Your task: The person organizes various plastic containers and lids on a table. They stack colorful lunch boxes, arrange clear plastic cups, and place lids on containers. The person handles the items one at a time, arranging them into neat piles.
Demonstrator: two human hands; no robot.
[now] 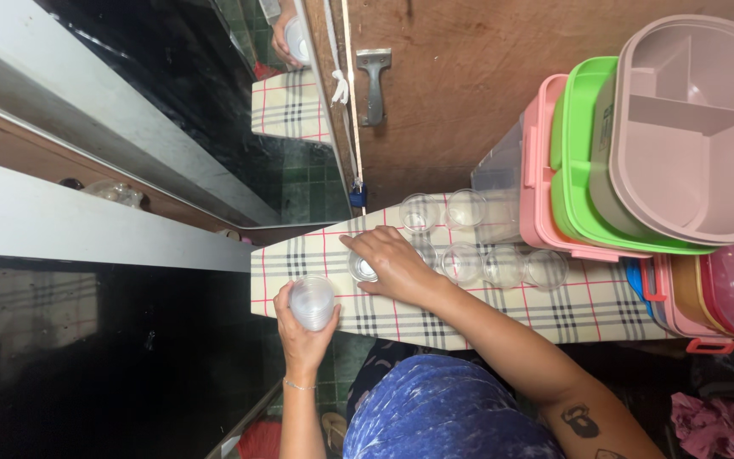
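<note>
Left hand [303, 327] grips clear cup stack [313, 303] at table [486, 310] edge. Right hand [397, 265] closed over single cup [362, 268] on table. Setting-out step; next cup needs free spot beside row of cups [503, 265].

Blue patterned top [443, 408], thin wrist bracelet [297, 387], dark tattoo [580, 420] on one forearm.

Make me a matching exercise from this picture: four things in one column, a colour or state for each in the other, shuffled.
1. left hand
2. right hand
3. middle lunch box
4. tablecloth

a. green
b. checked, cream with red and black lines
c. holds a stack of clear cups
d. rests on a clear cup standing on the table

Pairs: 1-c, 2-d, 3-a, 4-b
</note>
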